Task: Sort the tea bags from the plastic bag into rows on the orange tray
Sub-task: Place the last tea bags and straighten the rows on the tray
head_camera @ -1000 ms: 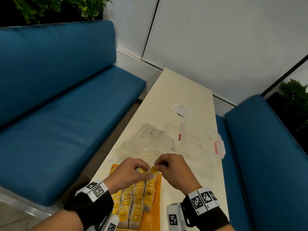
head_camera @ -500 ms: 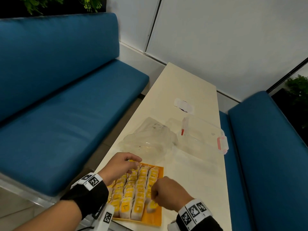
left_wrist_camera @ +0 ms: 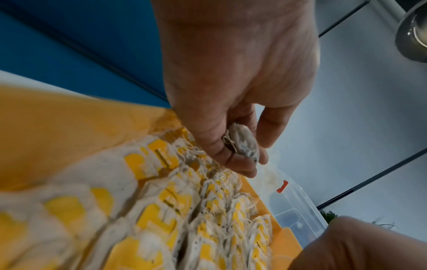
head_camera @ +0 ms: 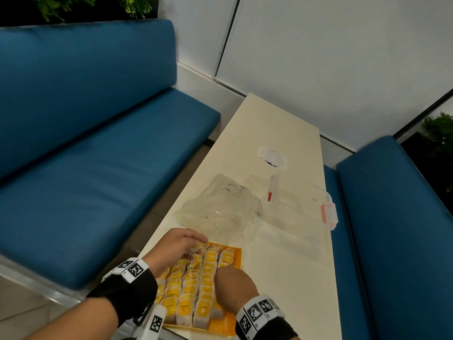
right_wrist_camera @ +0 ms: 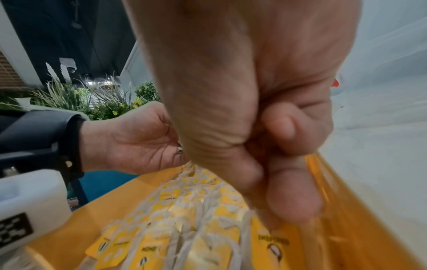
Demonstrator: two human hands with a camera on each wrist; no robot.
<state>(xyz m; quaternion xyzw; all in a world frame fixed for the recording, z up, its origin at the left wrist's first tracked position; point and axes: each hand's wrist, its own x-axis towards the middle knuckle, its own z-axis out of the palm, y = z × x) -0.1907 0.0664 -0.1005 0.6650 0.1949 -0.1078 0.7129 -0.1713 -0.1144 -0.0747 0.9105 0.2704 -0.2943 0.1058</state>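
Left hand (left_wrist_camera: 233,73): fingers (left_wrist_camera: 240,164) pinch one tea bag (left_wrist_camera: 242,144) over the far left corner of the tray (head_camera: 235,252), just above the rows (head_camera: 193,285) packed below them. Right hand (right_wrist_camera: 249,113): fingers curled tight at the rows' near right end (whether they hold a bag, cannot tell). Beyond both hands on the desk (head_camera: 274,128): plastic bag (head_camera: 218,209), touching the tray's far edge; clear box (head_camera: 299,207) to its right.

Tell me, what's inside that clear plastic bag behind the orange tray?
The plastic bag lies crumpled and looks nearly empty: dark specks and a faint yellow tint show through, perhaps a few tea bags. Its folds blur the rest, so I cannot count any.
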